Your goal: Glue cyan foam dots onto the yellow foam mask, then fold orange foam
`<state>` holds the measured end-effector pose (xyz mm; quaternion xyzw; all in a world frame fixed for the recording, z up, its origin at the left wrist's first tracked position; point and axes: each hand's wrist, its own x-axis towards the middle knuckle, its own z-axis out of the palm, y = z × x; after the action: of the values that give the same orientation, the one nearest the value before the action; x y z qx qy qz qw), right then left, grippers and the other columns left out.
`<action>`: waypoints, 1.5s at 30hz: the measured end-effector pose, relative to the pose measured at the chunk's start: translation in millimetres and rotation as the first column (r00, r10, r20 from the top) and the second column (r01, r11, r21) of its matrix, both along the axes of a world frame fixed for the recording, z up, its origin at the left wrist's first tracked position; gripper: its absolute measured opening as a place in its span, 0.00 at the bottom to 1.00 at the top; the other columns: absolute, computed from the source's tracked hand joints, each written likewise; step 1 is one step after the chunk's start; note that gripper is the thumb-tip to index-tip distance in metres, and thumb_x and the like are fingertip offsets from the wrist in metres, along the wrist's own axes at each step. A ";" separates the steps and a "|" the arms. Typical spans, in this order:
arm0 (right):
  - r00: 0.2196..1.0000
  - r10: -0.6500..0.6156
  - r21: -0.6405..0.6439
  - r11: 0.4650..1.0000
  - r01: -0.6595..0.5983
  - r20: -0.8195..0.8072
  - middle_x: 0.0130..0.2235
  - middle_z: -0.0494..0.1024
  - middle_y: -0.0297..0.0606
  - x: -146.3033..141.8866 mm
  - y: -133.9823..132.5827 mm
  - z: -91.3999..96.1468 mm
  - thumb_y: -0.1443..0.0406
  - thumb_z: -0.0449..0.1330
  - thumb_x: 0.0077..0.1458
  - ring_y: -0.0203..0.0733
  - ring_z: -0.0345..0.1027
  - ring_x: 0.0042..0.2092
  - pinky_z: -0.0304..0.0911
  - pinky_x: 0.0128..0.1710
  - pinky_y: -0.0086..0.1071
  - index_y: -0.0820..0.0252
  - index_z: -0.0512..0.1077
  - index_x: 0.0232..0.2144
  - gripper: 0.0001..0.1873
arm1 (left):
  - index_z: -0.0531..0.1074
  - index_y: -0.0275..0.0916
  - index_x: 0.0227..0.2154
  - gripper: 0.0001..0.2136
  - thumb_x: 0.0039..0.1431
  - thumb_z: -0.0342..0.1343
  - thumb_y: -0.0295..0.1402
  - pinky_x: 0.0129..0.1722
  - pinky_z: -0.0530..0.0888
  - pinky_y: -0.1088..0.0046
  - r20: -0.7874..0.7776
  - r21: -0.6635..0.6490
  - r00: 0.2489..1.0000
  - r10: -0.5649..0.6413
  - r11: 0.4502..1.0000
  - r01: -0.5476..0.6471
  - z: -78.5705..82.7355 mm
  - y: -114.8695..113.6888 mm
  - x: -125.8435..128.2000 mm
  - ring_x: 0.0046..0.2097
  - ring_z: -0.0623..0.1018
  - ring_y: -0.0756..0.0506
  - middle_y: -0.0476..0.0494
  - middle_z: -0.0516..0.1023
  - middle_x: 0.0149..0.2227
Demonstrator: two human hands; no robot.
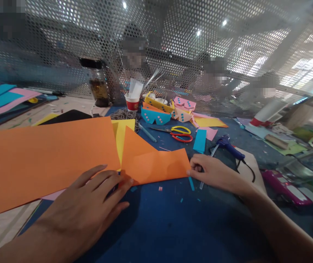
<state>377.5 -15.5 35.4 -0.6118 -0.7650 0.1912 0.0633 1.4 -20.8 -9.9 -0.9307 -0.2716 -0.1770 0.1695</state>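
A folded piece of orange paper (156, 166) lies on the blue table top between my hands, with a pointed flap rising at its left end. My right hand (207, 170) pinches its right edge between thumb and curled fingers. Fingers spread, my left hand (96, 199) rests by its lower left corner, one fingertip touching the paper. Under and beyond that hand is a large orange sheet (49, 157), partly covering a yellow sheet (125, 135). Scissors (181, 134) with yellow and red handles lie behind the folded paper, near a blue pen (147, 132).
Paper glasses (155, 115) in several colours stand at the back beside a paper cup (132, 101) and a dark jar (99, 86). A blue glue gun (230, 148) and a magenta device (286, 188) lie right. A perforated metal screen (167, 54) rises behind.
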 end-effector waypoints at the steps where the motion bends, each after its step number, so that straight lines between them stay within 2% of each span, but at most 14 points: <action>1: 1.000 0.001 -0.002 1.000 -0.001 0.002 0.35 0.76 0.35 -0.2 -0.1 0.3 0.59 0.61 0.63 0.40 0.69 0.35 0.58 0.35 0.34 0.56 0.70 0.30 0.11 | 0.79 0.43 0.54 0.16 0.71 0.52 0.40 0.57 0.72 0.49 -0.006 0.007 1.000 -0.001 1.000 0.001 0.0 -0.1 0.0 0.48 0.81 0.34 0.38 0.85 0.46; 12: 1.000 -0.001 0.011 1.000 0.001 0.006 0.35 0.78 0.35 0.5 0.8 -1.6 0.59 0.61 0.63 0.41 0.70 0.35 0.58 0.34 0.34 0.56 0.71 0.30 0.10 | 0.79 0.45 0.55 0.18 0.72 0.52 0.44 0.57 0.74 0.49 -0.025 -0.027 0.999 0.033 0.999 -0.034 -2.2 -3.0 -0.1 0.50 0.81 0.35 0.39 0.85 0.47; 17: 1.000 0.002 0.012 1.000 -0.003 0.006 0.34 0.77 0.35 0.7 0.8 -1.6 0.60 0.61 0.63 0.40 0.69 0.34 0.58 0.34 0.34 0.56 0.70 0.30 0.10 | 0.77 0.42 0.59 0.19 0.70 0.56 0.43 0.60 0.74 0.53 0.047 -0.119 0.999 0.015 0.993 -0.009 -10.2 -3.8 -3.0 0.55 0.80 0.35 0.38 0.83 0.56; 20: 1.000 0.005 0.005 1.000 -0.005 0.002 0.34 0.77 0.35 0.7 0.8 -1.1 0.60 0.61 0.63 0.40 0.69 0.34 0.57 0.34 0.34 0.56 0.70 0.30 0.10 | 0.75 0.40 0.61 0.22 0.71 0.56 0.46 0.62 0.73 0.55 0.061 -0.123 0.998 0.004 0.992 0.004 -14.7 -5.1 -2.5 0.58 0.80 0.35 0.38 0.81 0.60; 25: 1.000 0.001 -0.006 1.000 -0.001 0.004 0.35 0.76 0.34 0.3 1.1 -0.6 0.59 0.61 0.63 0.40 0.69 0.35 0.57 0.34 0.34 0.56 0.70 0.30 0.10 | 0.77 0.34 0.59 0.23 0.75 0.50 0.46 0.58 0.76 0.54 0.073 -0.040 0.997 0.002 0.999 0.001 -15.5 -7.5 0.9 0.56 0.82 0.34 0.34 0.84 0.57; 30: 1.000 -0.007 -0.012 1.000 0.007 -0.001 0.35 0.76 0.34 1.2 1.9 -2.5 0.59 0.61 0.62 0.40 0.68 0.35 0.57 0.34 0.34 0.56 0.70 0.30 0.10 | 0.78 0.36 0.57 0.22 0.76 0.48 0.46 0.57 0.76 0.56 0.075 -0.012 0.997 -0.004 1.000 0.005 -10.9 -7.8 3.5 0.54 0.83 0.36 0.36 0.85 0.56; 35: 1.000 0.004 -0.006 1.000 -0.004 0.005 0.34 0.75 0.33 2.5 2.5 -3.8 0.59 0.60 0.62 0.39 0.67 0.34 0.57 0.34 0.33 0.57 0.70 0.30 0.10 | 0.78 0.33 0.56 0.24 0.77 0.45 0.46 0.57 0.76 0.56 0.055 0.034 0.998 -0.014 0.999 0.012 -8.9 -6.7 4.1 0.53 0.83 0.35 0.35 0.85 0.54; 45: 1.000 0.018 0.003 1.000 -0.018 0.016 0.34 0.74 0.33 -0.6 1.6 0.0 0.61 0.59 0.61 0.38 0.64 0.33 0.54 0.34 0.33 0.57 0.67 0.29 0.09 | 0.76 0.40 0.61 0.25 0.73 0.52 0.51 0.62 0.71 0.55 0.088 -0.095 0.996 0.007 0.995 0.002 -15.4 -5.0 0.3 0.57 0.81 0.36 0.38 0.82 0.59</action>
<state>376.9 -13.9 35.4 -0.6062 -0.7713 0.1858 0.0566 1.7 -25.9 -25.3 -0.9286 -0.2881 -0.2044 0.1132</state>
